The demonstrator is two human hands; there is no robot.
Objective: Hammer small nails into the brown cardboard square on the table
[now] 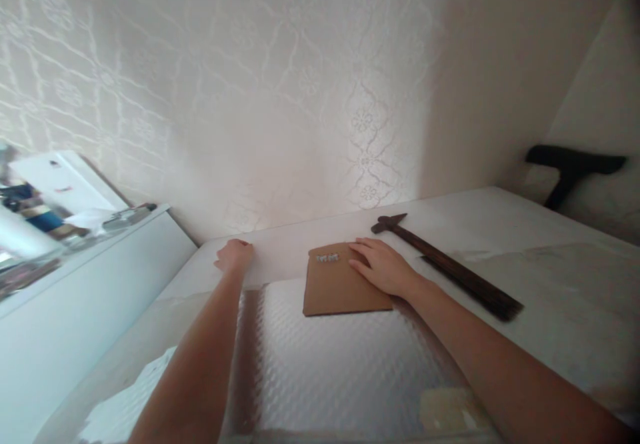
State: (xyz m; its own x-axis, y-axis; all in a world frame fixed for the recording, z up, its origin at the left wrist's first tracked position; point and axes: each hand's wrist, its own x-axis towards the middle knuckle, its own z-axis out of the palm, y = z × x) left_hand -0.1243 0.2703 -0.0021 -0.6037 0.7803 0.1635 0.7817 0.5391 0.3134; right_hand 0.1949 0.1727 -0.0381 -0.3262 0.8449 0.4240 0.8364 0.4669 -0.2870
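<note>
My right hand (384, 265) lies on the right side of a flat brown cardboard piece (335, 291), its fingers stretched out and a little apart. Near the far edge of the cardboard sits a short row of several small silvery pieces (327, 257), too blurred to name. My left hand (234, 255) is closed, fingers curled, over the white tabletop to the left of the cardboard. Whatever it may hold is hidden. A hammer (445, 257) with a dark wooden handle rests to the right of my right hand, its head toward the wall.
Bubble wrap (340, 371) spreads under the near part of the cardboard. A white textured sheet (130, 397) lies by my left forearm. On the left rises a pale cabinet (90, 264) with cluttered things on top. A black T-shaped object (575, 164) stands beyond the table's right end.
</note>
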